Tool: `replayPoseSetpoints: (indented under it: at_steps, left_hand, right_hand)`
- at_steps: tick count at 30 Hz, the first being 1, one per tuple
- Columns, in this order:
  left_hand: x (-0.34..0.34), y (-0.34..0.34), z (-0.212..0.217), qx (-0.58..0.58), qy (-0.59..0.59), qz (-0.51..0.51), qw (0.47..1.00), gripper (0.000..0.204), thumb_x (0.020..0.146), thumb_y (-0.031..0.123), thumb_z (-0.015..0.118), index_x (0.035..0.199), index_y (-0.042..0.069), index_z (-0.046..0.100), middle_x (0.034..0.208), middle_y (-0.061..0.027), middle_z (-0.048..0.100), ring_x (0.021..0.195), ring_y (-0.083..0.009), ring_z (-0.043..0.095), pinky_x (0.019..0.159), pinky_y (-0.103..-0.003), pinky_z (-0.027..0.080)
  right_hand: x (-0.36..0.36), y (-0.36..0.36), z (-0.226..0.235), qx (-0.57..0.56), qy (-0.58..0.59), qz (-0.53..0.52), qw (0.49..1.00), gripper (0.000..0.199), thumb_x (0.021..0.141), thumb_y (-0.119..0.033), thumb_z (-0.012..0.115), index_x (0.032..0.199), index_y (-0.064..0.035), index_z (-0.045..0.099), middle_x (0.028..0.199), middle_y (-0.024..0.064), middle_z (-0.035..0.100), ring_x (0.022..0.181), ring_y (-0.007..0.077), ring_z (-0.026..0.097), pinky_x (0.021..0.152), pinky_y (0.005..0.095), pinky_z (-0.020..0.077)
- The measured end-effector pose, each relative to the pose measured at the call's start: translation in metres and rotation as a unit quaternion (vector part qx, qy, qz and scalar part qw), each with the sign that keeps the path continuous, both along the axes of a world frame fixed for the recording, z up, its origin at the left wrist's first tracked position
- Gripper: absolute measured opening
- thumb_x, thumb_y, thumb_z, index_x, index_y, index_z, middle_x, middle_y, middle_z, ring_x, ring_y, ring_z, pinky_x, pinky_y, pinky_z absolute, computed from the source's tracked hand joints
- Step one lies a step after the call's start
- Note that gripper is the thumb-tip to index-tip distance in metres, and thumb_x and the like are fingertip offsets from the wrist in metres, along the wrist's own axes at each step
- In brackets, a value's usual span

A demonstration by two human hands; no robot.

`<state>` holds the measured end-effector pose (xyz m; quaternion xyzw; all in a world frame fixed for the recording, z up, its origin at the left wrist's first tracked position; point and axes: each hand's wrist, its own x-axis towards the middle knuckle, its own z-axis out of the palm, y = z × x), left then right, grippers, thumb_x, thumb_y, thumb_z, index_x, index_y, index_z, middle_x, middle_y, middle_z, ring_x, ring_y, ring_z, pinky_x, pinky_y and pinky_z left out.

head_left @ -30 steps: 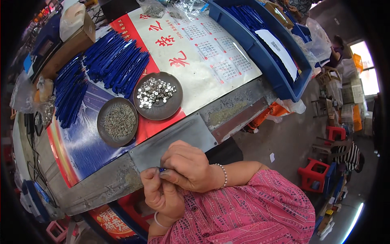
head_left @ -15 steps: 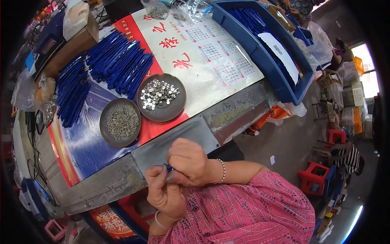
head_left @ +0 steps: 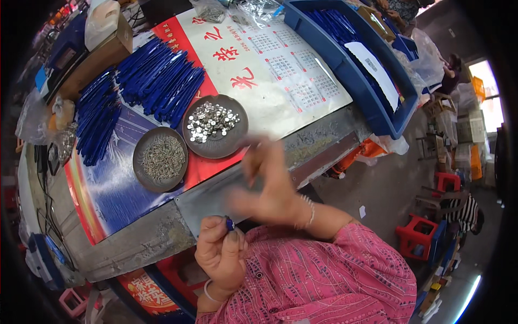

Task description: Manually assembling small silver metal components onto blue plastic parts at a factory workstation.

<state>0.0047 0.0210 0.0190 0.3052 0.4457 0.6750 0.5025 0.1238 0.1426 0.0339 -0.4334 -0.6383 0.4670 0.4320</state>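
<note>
The right hand [head_left: 270, 183] has just swung away from the left hand [head_left: 221, 254], toward its 1 o'clock; it is blurred with fingers spread, and I cannot tell whether it carries anything. That leaves the small blue piece [head_left: 230, 224] pinched between left thumb and fingers alone. Clock directions run from the left hand.

On the surface [head_left: 129, 254], a printed sheet [head_left: 286, 119] lies beneath two dishes: discs [head_left: 208, 124] at 12, pins [head_left: 163, 157] at 11. Blue strips [head_left: 159, 81] heap beyond the pins; a blue tray [head_left: 396, 127] stands at 1. A red stool [head_left: 416, 235] and a striped-top person [head_left: 461, 210] are at 3.
</note>
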Motion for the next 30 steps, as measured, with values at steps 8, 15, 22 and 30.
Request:
replayPoseSetpoints:
  at_steps: [8,15,22,30]
  left_hand:
    - [0.004,0.009,0.01,0.016,-0.087,0.007,0.996,0.019,0.087,-0.009,0.051,0.102,0.002,0.047,0.104,-0.0126,0.045,0.064,-0.0118,0.05,0.05,-0.023,0.042]
    - [-0.001,0.007,0.012,0.036,-0.065,0.04,0.996,0.019,0.087,-0.004,0.054,0.101,0.007,0.048,0.102,-0.0115,0.046,0.059,-0.0098,0.047,0.043,-0.018,0.036]
    - [-0.006,0.0,-0.001,0.083,0.05,0.047,0.994,0.019,0.087,-0.004,0.055,0.1,0.008,0.048,0.102,-0.0121,0.046,0.059,-0.0083,0.046,0.044,-0.018,0.037]
    - [-0.004,-0.004,0.007,0.036,0.004,-0.004,0.999,0.019,0.086,-0.007,0.055,0.099,0.004,0.046,0.105,-0.0146,0.046,0.062,-0.0118,0.05,0.05,-0.021,0.042]
  right_hand:
    - [0.004,0.001,-0.007,0.052,0.032,-0.016,0.998,0.081,0.061,-0.019,0.083,0.124,-0.0057,0.033,0.099,0.0092,0.049,0.071,0.0106,0.046,0.061,0.0239,0.0369]
    - [-0.005,-0.014,-0.012,0.007,0.097,0.055,0.994,0.051,0.073,-0.008,0.072,0.113,-0.0031,0.041,0.102,0.0094,0.047,0.07,0.0096,0.043,0.057,0.023,0.0382]
    - [-0.015,-0.031,-0.001,0.169,0.031,0.185,0.968,0.028,0.077,-0.017,0.067,0.065,-0.0031,0.046,0.059,0.0107,0.042,0.051,0.0313,0.047,0.046,0.0373,0.0375]
    - [0.001,-0.021,-0.001,0.121,-0.034,0.205,0.971,0.031,0.082,-0.027,0.061,0.069,-0.0032,0.048,0.064,0.0146,0.047,0.058,0.0348,0.051,0.05,0.04,0.0389]
